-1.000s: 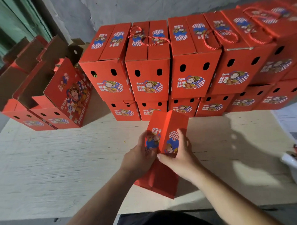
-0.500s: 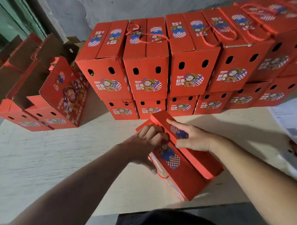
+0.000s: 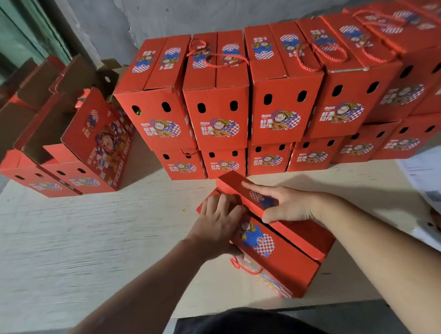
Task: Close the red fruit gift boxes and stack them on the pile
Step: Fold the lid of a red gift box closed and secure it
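Observation:
A red fruit gift box point(image 3: 281, 255) stands on the pale table point(image 3: 72, 236) in front of me, turned at an angle. Its two top flaps are nearly together, and a red rope handle point(image 3: 245, 267) hangs at its near side. My right hand point(image 3: 286, 207) lies on the far flap with fingers straight, thumb against the flap's edge. My left hand point(image 3: 219, 222) is curled over the near flap's left end, gripping it. Behind stands the pile of shut red boxes point(image 3: 217, 98), two layers high, running to the right.
Open red boxes point(image 3: 71, 145) with raised flaps sit at the left on the table. White papers point(image 3: 431, 181) lie at the right edge. A grey wall rises behind the pile. The table's front edge runs just below the box.
The box has gone from held upright on end to resting on the table. Both hands moved onto its top flaps, and the flaps have come closer together.

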{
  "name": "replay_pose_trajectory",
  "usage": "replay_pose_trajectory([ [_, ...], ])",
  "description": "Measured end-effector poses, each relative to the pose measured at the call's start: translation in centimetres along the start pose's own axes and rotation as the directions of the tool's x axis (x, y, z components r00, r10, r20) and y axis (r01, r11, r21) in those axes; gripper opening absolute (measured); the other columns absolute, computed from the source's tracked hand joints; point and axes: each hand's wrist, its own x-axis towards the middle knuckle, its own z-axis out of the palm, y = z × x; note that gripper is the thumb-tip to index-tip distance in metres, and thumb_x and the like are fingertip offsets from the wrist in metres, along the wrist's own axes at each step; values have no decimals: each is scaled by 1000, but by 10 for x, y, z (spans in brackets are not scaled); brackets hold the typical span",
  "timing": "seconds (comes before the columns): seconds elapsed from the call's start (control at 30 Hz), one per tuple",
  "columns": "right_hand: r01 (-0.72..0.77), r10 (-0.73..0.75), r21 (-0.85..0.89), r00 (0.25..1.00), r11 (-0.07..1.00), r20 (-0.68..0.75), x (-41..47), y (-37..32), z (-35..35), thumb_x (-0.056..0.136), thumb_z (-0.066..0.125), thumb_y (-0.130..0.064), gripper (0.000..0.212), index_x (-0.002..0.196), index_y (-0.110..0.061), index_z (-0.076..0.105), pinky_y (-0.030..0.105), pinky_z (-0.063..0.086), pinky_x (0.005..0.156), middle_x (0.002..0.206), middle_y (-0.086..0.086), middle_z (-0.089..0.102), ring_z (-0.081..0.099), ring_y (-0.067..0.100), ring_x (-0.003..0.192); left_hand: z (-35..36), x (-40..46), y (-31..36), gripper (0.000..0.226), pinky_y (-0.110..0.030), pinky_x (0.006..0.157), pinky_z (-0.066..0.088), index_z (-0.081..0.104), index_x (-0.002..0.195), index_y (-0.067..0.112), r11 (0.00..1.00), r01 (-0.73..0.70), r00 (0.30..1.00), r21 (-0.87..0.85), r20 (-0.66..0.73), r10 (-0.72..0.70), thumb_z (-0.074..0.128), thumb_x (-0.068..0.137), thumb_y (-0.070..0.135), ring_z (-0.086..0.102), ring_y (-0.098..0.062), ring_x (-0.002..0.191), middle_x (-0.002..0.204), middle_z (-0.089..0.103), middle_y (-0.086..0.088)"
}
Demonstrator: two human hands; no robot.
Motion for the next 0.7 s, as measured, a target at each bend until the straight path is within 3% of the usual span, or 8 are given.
replay_pose_trajectory([
  [0.17, 31, -74, -225, 980, 974, -184, 0, 20, 25, 74, 65, -69, 85, 139, -84, 12, 36, 44, 110, 162, -23, 17, 42, 10, 142, 26, -29, 14, 122, -55, 103, 49, 35, 154, 23, 981, 47, 981, -186, -175, -80, 92, 55, 66, 42, -34, 125, 140, 41, -7],
  [0.27, 78, -140, -261, 963, 962, -230, -1, 27, 27, 80, 63, -66, 78, 142, -80, 18, 28, 47, 104, 143, -31, 21, 47, 3, 134, 28, -29, 10, 116, -57, 100, 52, 39, 156, 21, 976, -4, 972, -218, -229, -47, 89, 62, 66, 45, -34, 124, 140, 46, -8],
  [0.37, 67, -126, -254, 967, 965, -223, -1, 22, 23, 86, 64, -58, 75, 141, -81, 18, 32, 48, 106, 141, -28, 26, 46, 5, 135, 27, -33, 5, 98, -43, 103, 50, 54, 146, 14, 935, -48, 949, -351, -308, -67, 79, 73, 76, 51, -26, 122, 137, 55, -2],
  [0.43, 20, -99, -307, 965, 952, -243, -1, 21, 26, 88, 63, -57, 77, 142, -80, 13, 40, 49, 108, 155, -22, 25, 45, 12, 141, 23, -34, 0, 72, -36, 92, 53, 57, 130, 16, 879, -65, 923, -473, -363, -127, 74, 84, 69, 54, -15, 111, 126, 56, 8],
  [0.5, -33, -71, -335, 953, 942, -293, -4, 21, 37, 92, 60, -59, 76, 145, -77, 9, 45, 41, 117, 169, -19, 13, 31, 15, 153, 14, -25, -6, 50, -40, 81, 55, 54, 124, 18, 854, -29, 907, -520, -373, -196, 68, 95, 55, 57, -13, 101, 118, 54, 10],
  [0.6, -46, -174, -475, 896, 879, -409, -7, 24, 55, 101, 53, -55, 70, 158, -58, 13, 45, 34, 121, 173, -4, 10, 26, 27, 155, 0, 3, -20, 70, -48, 104, 50, 39, 149, 27, 921, 150, 907, -360, -320, -273, 65, 92, 58, 49, -24, 126, 147, 44, 3],
  [0.67, -78, -223, -580, 875, 811, -430, -8, 26, 62, 104, 47, -54, 69, 162, -48, 11, 47, 39, 117, 173, 7, 15, 38, 35, 147, -6, 18, -29, 94, -52, 116, 35, 19, 163, 34, 905, 265, 938, -332, -130, -322, 58, 88, 75, 35, -30, 143, 163, 33, 0],
  [0.7, -98, -222, -602, 874, 792, -433, -7, 27, 63, 105, 45, -54, 70, 163, -46, 8, 47, 39, 117, 172, 10, 14, 39, 36, 146, -7, 22, -33, 101, -53, 117, 37, 10, 164, 36, 855, 310, 940, -415, 1, -340, 56, 86, 80, 37, -30, 144, 164, 36, 0],
])
